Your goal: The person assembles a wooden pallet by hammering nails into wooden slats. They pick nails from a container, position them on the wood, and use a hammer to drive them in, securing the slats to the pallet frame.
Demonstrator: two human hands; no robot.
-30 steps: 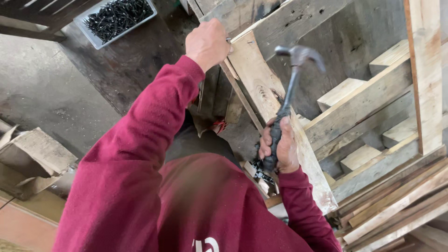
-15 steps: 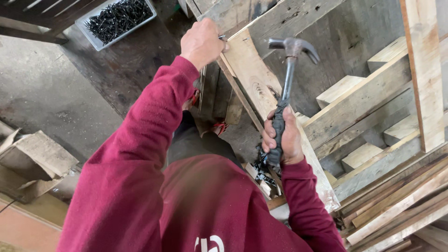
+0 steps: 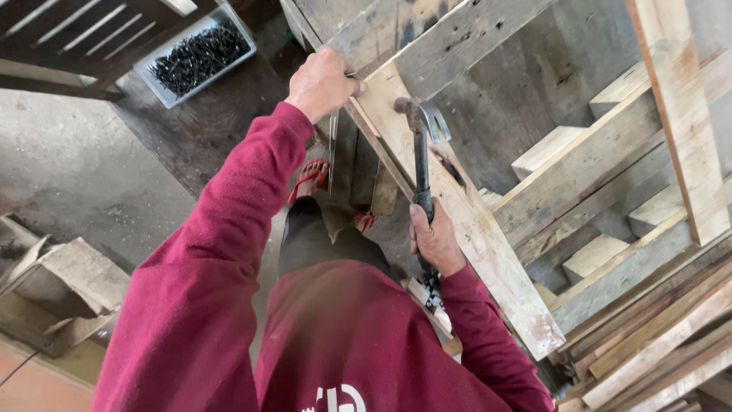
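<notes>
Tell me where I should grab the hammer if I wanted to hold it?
Grab the hammer low on its dark handle, coming from the bottom end, where the right hand grips it now. The metal head points up over the plank, so the bottom end is the clear, safe part.

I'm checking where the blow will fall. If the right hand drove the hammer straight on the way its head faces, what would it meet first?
Probably the pale wooden plank. The right hand holds the hammer with its head just above the plank's upper end, close to the left hand gripping the plank's end. Depth is hard to judge.
</notes>
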